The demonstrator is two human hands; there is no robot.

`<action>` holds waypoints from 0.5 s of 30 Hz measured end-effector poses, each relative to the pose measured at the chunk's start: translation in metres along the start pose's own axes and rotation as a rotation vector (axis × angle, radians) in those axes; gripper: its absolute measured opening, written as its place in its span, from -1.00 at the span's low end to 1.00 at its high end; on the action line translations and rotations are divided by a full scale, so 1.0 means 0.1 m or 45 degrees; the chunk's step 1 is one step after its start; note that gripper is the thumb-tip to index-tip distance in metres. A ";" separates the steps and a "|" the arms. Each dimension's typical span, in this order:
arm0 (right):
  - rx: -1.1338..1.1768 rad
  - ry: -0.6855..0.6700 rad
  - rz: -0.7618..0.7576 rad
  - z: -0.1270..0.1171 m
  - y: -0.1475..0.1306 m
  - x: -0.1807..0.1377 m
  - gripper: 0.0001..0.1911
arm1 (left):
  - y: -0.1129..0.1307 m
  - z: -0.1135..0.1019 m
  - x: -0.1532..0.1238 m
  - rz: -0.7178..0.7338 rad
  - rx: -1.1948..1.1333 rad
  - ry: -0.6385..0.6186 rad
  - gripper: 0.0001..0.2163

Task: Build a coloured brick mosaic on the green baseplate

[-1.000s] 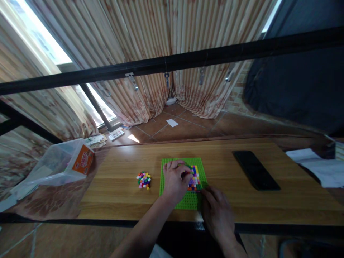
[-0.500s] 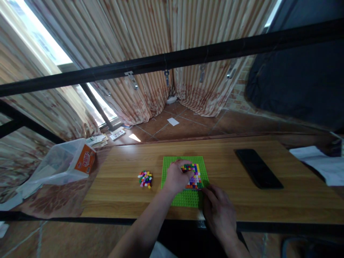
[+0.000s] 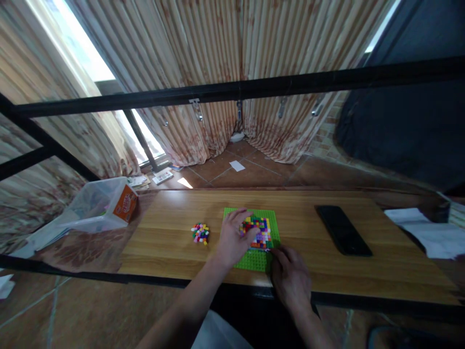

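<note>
A green studded baseplate (image 3: 250, 261) lies on the wooden table, bearing a square patch of small multicoloured bricks (image 3: 262, 232). My left hand (image 3: 232, 237) rests over the plate's left side, its thumb and fingers spread around part of the patch and hiding some of it. At the patch's front right corner is my right hand (image 3: 290, 274), fingers closed in a pinch. A thin pale strip shows along the patch's front edge by those fingertips; what they hold is too small to make out. Left of the plate sits a pile of loose bricks (image 3: 200, 233).
A black phone (image 3: 342, 230) lies on the right of the table (image 3: 167, 208). Beyond the left end, a clear plastic box (image 3: 98, 203) with an orange label stands low. White papers (image 3: 421, 232) lie off to the right. A dark metal bar (image 3: 218, 95) crosses behind the table.
The whole view has shifted slightly as the head moved. My left thumb and fingers have spread wider apart, showing more of the bricks. My right hand stays near the front right corner.
</note>
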State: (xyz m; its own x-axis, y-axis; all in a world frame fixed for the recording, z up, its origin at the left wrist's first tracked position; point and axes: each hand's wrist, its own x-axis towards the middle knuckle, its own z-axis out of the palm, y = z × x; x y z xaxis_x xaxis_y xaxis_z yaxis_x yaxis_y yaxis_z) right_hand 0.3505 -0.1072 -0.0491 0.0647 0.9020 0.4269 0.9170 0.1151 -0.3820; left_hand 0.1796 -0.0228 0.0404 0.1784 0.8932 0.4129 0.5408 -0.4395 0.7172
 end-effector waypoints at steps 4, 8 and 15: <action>-0.008 0.027 -0.010 0.00 0.01 0.00 -0.69 | -0.13 -0.31 -0.40 0.067 0.151 0.057 -0.79; -0.032 0.058 -0.029 0.00 0.03 -0.02 -0.69 | -0.47 -0.58 -0.84 -0.095 0.315 0.130 -0.86; -0.069 0.095 -0.070 0.00 0.05 -0.03 -0.67 | -0.74 -0.77 -0.96 -0.348 0.449 0.153 -0.90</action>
State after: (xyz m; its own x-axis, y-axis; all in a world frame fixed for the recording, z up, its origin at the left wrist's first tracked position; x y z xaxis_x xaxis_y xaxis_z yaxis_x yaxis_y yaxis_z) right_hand 0.3552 -0.1089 -0.0526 0.0413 0.8611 0.5067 0.9397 0.1388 -0.3125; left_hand 0.0597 -0.0830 -0.0089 -0.0946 0.9453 0.3121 0.8049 -0.1118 0.5828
